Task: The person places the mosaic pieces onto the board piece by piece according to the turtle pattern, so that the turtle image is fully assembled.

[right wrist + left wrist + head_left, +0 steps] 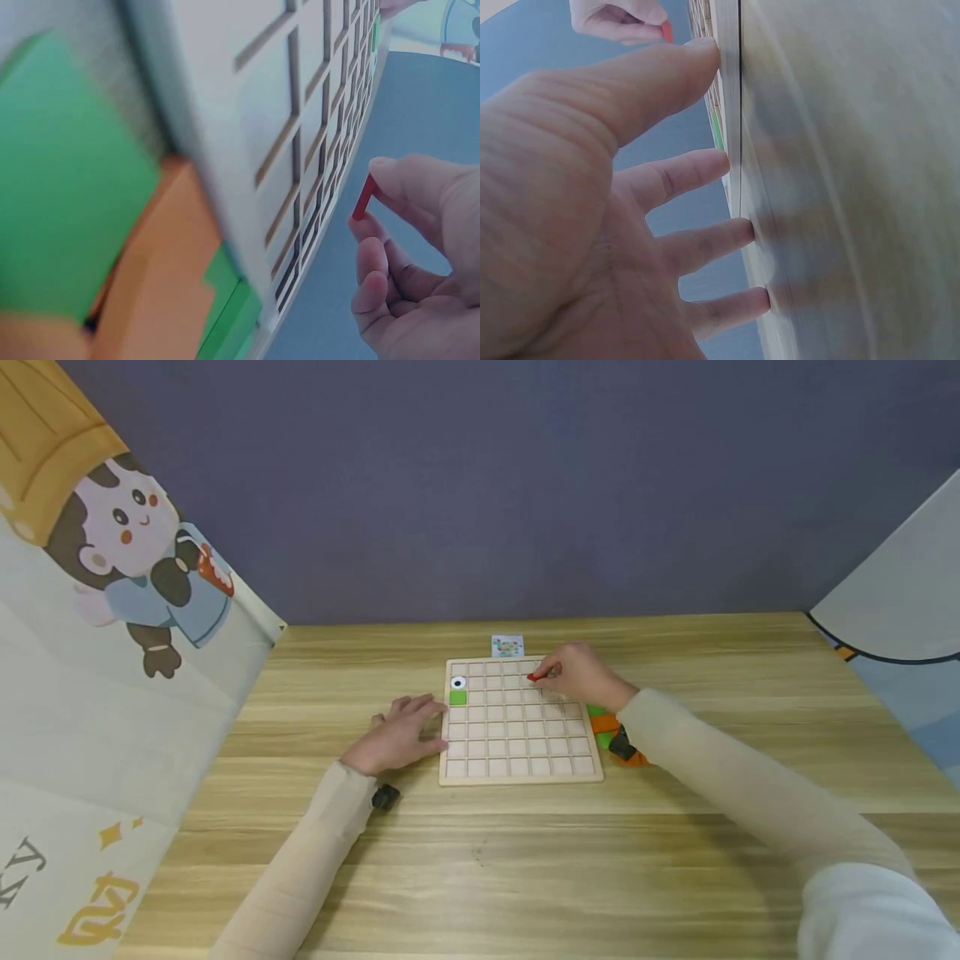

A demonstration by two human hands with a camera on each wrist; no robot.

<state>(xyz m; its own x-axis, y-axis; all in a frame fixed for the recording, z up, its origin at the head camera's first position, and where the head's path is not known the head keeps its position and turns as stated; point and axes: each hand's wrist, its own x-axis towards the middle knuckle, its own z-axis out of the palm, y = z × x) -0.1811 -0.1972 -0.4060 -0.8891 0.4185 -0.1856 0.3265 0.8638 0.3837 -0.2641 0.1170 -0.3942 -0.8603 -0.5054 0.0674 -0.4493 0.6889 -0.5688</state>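
A pale wooden grid board (498,768) lies on the table. Two tiles sit in its left column: a white tile with a black dot (458,682) and, just below it, a green tile (457,697). My right hand (581,677) is over the board's upper right and pinches a small red tile (364,196) between thumb and index finger. At the board's left edge, my left hand (397,735) rests with spread fingers; its thumb and index fingertip touch the edge in the left wrist view.
Green tiles (67,180) and orange tiles (165,277) lie in a loose pile against the board's right side, partly under the right forearm. A small printed card (507,646) lies beyond the board's far edge. A dark wall (480,493) rises behind the table.
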